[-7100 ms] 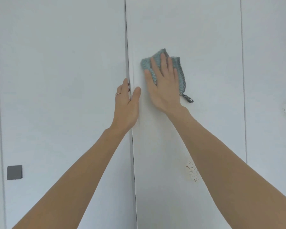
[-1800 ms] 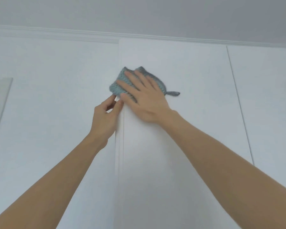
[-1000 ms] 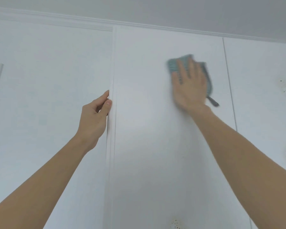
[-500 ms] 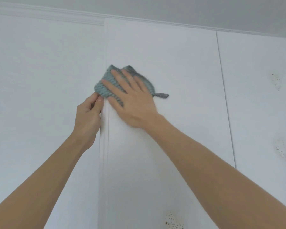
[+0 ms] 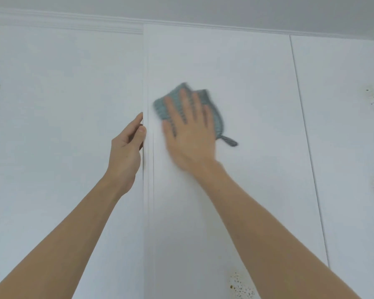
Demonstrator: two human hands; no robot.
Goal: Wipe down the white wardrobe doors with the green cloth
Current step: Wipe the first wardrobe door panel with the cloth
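Middle white wardrobe door [image 5: 235,67]: broad flat face; bare panel lies above, right of and below the right hand [image 5: 189,134], which presses the green knitted cloth [image 5: 162,106] flat near the door's left edge
Left edge of that door: stands slightly proud of the neighbouring left white panel [image 5: 63,104]; the left hand [image 5: 125,152] sits on this edge with its fingers [image 5: 138,120] at the gap; the two hands are just beside each other, a narrow strip between them
Above: white ceiling moulding [image 5: 73,21] caps the doors
Right: thin vertical seam [image 5: 300,117] bounds the door; beyond it a right white door [image 5: 343,126], flat
Cloth's striped hanging loop [image 5: 229,141]: trails lower right, flat on the door
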